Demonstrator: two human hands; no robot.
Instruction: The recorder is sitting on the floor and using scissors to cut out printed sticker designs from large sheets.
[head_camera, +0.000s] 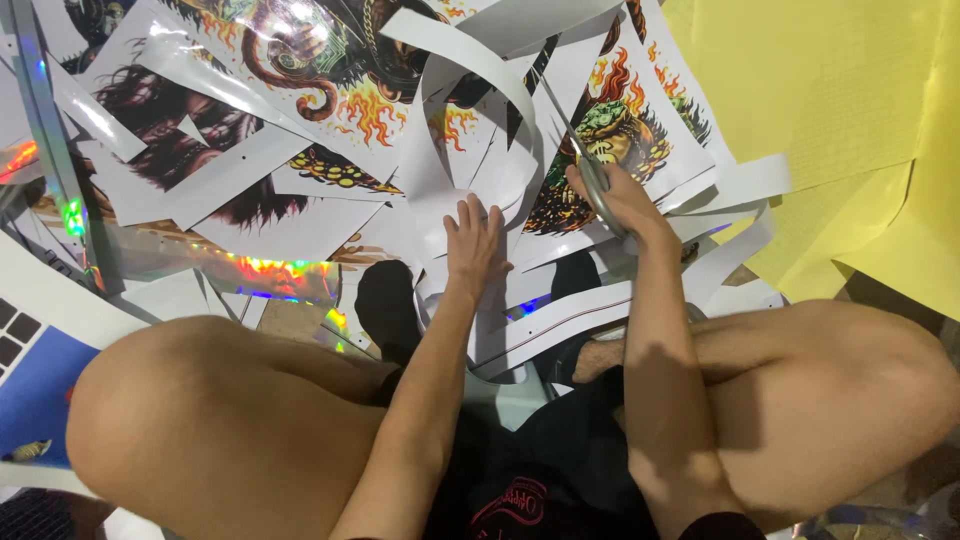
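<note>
The right hand (622, 205) is gripping a pair of scissors (575, 140), fingers closed through the handles, the long metal blades pointing up and away into a printed sheet (610, 125). The left hand (476, 243) is lying flat and released, fingers spread, pressing down on the white margin of that sheet just beside the cut line; it is grasping nothing, only pinning the paper.

The sheet is looking thin, glossy and light, likely a sticker or coated print stock: it should be bending and curling readily, sliding easily under a palm, and creasing or tearing if pulled hard. The best hold seems to be where the left hand is resting, on the blank margin close to the blades, keeping the paper taut without touching the printed figure. The scissors are stiff and sharp, and are being held by the handles only.

The sheet is lying on the floor in front of the person's crossed legs, showing a colourful figure with orange flames and green and gold detail on white. A curling white offcut strip (470, 60) is looping above the hands. Around them, more printed sheets (200, 120) are overlapping, some with a holographic rainbow sheen (270, 270). Yellow sheets (840, 100) are spreading at the right, and a blue item (35, 385) is sitting at the left edge.
</note>
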